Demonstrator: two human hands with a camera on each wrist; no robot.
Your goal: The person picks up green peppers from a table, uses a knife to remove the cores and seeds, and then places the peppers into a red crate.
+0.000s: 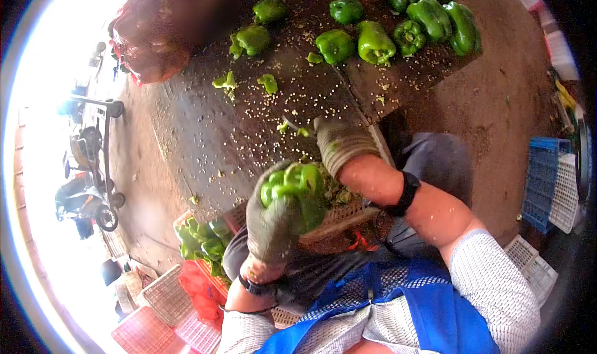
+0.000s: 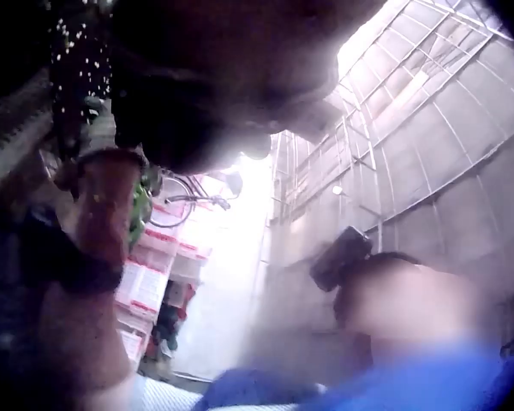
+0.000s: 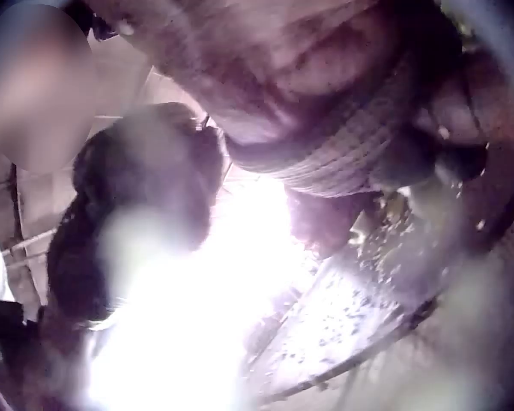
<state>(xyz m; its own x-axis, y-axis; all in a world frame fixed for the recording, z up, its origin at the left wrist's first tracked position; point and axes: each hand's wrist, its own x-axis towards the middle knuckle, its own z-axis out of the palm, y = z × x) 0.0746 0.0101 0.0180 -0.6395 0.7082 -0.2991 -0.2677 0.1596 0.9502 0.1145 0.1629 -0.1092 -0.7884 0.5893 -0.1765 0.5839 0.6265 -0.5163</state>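
In the head view the gloved left hand [image 1: 272,223] grips a green pepper [image 1: 303,183] over the near edge of the dark, seed-strewn board [image 1: 205,136]. The gloved right hand [image 1: 346,144], up and to the right of that pepper, is curled, with a thin blade-like knife [image 1: 290,123] showing by its fingertips among green scraps [image 1: 303,132]. Whole peppers [image 1: 375,43] lie at the board's far side. The left wrist view is dark and shows the right forearm [image 2: 103,214]. Glare and blur in the right wrist view hide the fingers' work.
Green peppers [image 1: 200,239] fill a crate below the board's left near corner, beside a red bag [image 1: 202,290]. A large reddish sack [image 1: 149,37] stands at the far left. Blue crate [image 1: 540,183] and white crates are at right; a cart [image 1: 106,149] is farther left.
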